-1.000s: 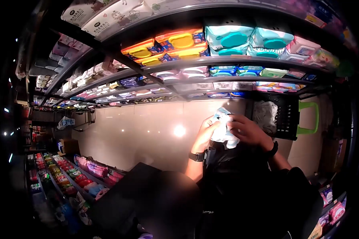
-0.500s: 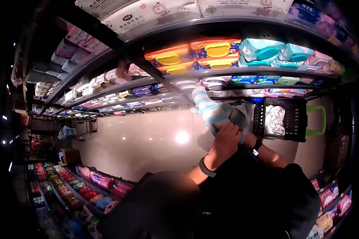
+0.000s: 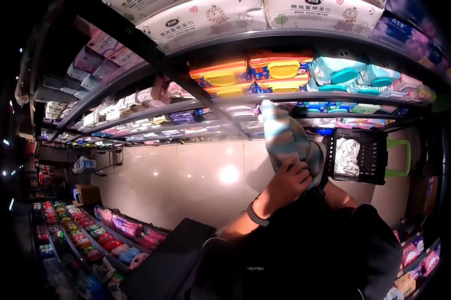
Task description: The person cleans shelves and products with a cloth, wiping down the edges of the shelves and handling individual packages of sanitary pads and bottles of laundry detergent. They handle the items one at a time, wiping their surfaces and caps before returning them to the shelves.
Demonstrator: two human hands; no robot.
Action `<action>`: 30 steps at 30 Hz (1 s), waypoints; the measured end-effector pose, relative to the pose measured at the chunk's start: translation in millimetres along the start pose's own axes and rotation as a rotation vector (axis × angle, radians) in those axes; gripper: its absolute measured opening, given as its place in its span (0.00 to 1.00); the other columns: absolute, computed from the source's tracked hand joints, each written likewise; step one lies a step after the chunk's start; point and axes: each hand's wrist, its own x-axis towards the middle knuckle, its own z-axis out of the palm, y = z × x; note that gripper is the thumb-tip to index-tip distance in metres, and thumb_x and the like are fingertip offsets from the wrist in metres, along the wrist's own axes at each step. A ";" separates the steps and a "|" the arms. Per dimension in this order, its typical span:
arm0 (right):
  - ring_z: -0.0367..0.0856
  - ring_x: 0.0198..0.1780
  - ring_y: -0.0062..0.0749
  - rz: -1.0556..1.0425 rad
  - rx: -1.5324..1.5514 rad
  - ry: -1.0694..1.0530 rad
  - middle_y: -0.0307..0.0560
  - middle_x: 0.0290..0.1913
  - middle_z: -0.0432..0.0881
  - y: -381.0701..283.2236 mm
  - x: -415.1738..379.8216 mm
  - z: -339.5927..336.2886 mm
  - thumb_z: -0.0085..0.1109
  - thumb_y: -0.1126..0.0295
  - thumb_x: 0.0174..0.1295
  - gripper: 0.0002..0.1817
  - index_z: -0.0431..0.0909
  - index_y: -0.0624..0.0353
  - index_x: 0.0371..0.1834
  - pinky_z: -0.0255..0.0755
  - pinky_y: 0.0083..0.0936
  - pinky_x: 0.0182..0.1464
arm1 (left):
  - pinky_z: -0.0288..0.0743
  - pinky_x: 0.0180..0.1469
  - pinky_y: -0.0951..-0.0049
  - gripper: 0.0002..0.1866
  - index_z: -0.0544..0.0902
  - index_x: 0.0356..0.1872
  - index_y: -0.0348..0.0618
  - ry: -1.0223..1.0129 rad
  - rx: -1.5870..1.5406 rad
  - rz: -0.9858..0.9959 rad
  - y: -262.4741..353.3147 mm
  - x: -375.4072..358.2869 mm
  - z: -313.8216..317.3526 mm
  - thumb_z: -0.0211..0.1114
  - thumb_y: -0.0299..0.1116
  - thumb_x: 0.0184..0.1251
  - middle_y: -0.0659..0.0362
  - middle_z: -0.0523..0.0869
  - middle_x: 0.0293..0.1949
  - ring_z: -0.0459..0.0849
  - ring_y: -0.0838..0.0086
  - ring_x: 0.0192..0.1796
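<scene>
At aisle centre, 1 o'clock of frame: striped cloth (image 3: 283, 137), blue-white, stood raised before shelf (image 3: 265, 97). Left hand (image 3: 288, 182) closed around its lower end. Right hand hidden behind cloth, grip not discernible. Black basket (image 3: 368, 155) at 3 o'clock. Advice: keep firm hold low, support bundle from beneath.

A soft pack (image 3: 281, 136) with pale blue and white stripes stands upright, raised before the shelves.

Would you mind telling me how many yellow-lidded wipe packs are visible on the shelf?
4: two left, two right, stacked in pairs; more may sit hidden behind.
</scene>
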 end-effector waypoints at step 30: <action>0.71 0.42 0.27 0.215 -0.259 0.006 0.43 0.47 0.72 -123.0 5.1 -29.4 0.47 0.52 0.71 0.18 0.68 0.51 0.56 0.68 0.20 0.35 | 0.72 0.53 0.61 0.18 0.81 0.49 0.37 0.434 0.002 -0.803 -29.1 77.4 -11.6 0.67 0.31 0.58 0.48 0.81 0.46 0.78 0.54 0.51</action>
